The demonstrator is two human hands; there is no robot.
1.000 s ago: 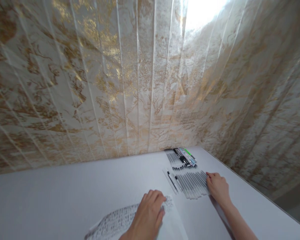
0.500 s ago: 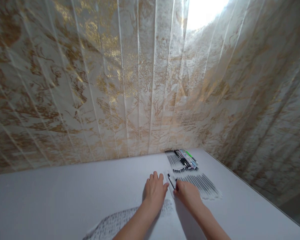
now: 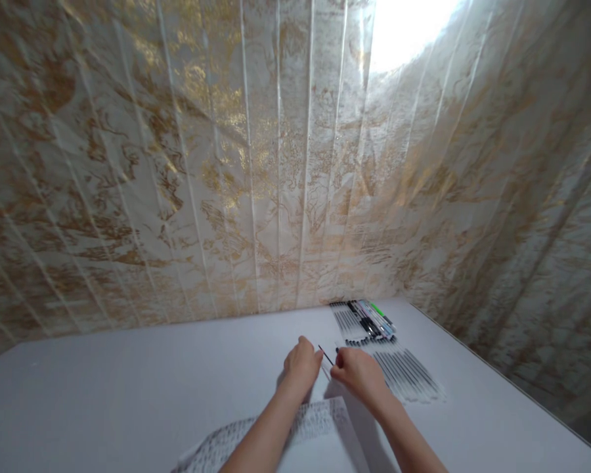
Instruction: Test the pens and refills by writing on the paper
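My left hand is closed, thumb and fingers pressed together, just above the tabletop; what it pinches is too small to make out. My right hand is closed beside it, fingertips at the lower end of a thin black pen refill. The refill slants between both hands, its upper end near my left thumb. A small black cap-like end shows at the right fingers. Below the refill runs a faint clear strip, partly hidden. A sheet of paper with handwriting lies under my forearms.
Right of my hands lies a row of clear pens with dark refills. Behind it are more thin dark sticks and several pens and markers, one bright green. A gold-patterned curtain hangs along the table's back edge.
My left hand has gone from spread fingers to a closed pinch. The black refill has shifted left and now slants between the hands. My right hand stays closed, slightly further left.
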